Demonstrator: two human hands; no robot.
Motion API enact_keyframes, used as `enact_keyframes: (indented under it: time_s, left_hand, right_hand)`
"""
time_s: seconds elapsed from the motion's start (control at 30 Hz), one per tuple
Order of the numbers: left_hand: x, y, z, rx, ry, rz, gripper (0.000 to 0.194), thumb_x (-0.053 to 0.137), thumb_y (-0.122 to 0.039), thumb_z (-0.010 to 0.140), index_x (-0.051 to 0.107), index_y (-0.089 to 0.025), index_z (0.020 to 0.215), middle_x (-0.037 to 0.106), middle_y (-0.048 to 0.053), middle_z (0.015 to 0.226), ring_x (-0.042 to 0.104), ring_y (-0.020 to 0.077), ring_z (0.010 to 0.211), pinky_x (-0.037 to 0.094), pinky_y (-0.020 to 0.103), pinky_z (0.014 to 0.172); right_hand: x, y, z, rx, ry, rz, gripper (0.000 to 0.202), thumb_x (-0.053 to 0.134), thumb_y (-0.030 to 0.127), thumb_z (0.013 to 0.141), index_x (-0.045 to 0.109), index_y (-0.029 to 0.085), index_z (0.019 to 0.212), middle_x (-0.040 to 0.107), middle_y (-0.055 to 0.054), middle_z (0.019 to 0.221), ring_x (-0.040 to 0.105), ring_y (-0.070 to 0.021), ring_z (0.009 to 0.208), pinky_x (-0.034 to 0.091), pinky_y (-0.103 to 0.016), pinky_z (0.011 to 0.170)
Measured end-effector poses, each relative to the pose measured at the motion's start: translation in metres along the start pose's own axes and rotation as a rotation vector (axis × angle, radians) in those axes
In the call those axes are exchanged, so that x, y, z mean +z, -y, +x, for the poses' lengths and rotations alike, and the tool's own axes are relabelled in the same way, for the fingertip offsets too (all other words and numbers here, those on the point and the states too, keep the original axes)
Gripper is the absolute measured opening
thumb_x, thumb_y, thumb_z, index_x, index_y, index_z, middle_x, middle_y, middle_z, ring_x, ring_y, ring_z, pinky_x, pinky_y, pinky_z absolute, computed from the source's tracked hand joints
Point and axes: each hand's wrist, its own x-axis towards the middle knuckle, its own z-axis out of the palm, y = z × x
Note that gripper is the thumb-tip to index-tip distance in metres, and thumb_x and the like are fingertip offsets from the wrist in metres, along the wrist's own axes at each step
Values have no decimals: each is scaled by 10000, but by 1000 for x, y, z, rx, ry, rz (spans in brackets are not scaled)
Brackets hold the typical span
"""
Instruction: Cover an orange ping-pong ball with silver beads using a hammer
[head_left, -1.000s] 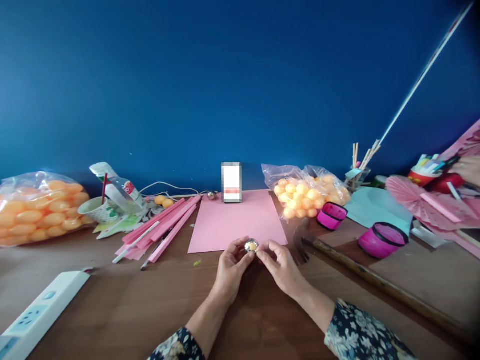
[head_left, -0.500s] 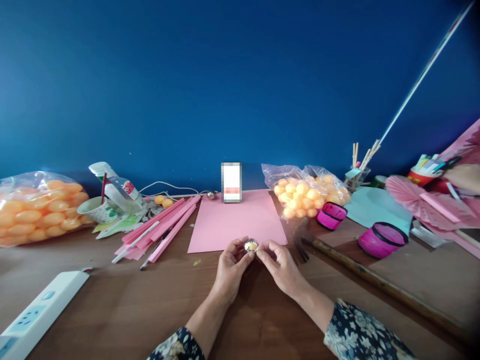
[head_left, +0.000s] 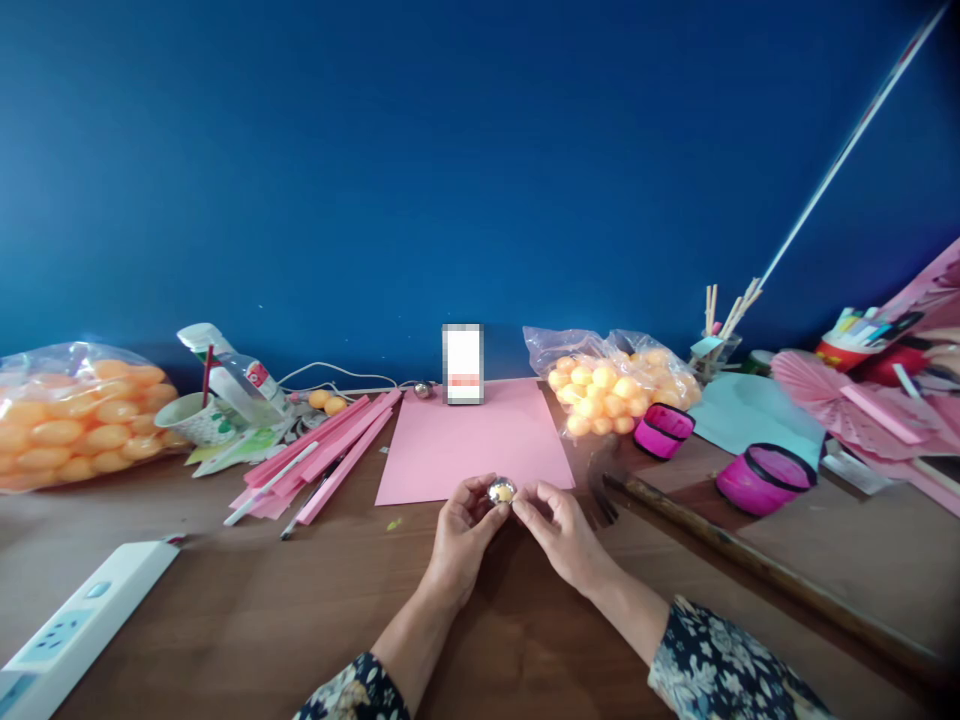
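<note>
A small shiny silver ball [head_left: 502, 491] with a yellowish patch on its face is held over the near edge of a pink paper sheet [head_left: 472, 450]. My left hand [head_left: 466, 535] grips the ball from the left, thumb below and fingers curled behind. The thumb and forefinger of my right hand [head_left: 559, 530] are pinched together at the ball's right edge. Whether a tiny piece sits between those fingertips is too small to tell. Another silver ball [head_left: 423, 390] lies at the sheet's far left corner.
Folded pink paper strips [head_left: 322, 460] and a power strip [head_left: 82, 620] are on the left. A hammer [head_left: 720, 535] lies to the right, near magenta mesh rings [head_left: 765, 480]. Bags of orange balls [head_left: 600, 395] stand on both sides. At far right, another person's hand [head_left: 946, 350] shows.
My hands and the silver ball look unmoved. At the far right, the other person's hand has shifted right, partly out of view, uncovering more of the red things there.
</note>
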Motion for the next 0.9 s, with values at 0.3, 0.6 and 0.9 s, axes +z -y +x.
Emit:
enact_keyframes:
  time_s: [0.3,0.6,0.9]
  left_hand:
    - [0,0,0,18,1,40,348,675,-189,679,548,-170,1003,653,64,984,598,176,948,437,312,879]
    - [2,0,-1,20,-19,58,358,696,-215,650,570,-175,983,667,63,958,609,179,917,438,316,864]
    - [0,1,0,33,-7,92,347,682,-199,665,560,-168,988,654,74,982,603,187,935,439,325,869]
  right_hand:
    - [1,-2,0,21,-1,47,237,483,361,829,574,157,748,588,-13,699,526,-147,674,425,-238,617]
    - [0,-4,0,48,-2,36,257,508,388,811,581,157,725,581,4,652,518,-133,620,411,-224,579]
    - [-1,-7,0,26,-5,2,273,481,377,826,592,148,727,600,-9,668,518,-138,634,410,-227,585]
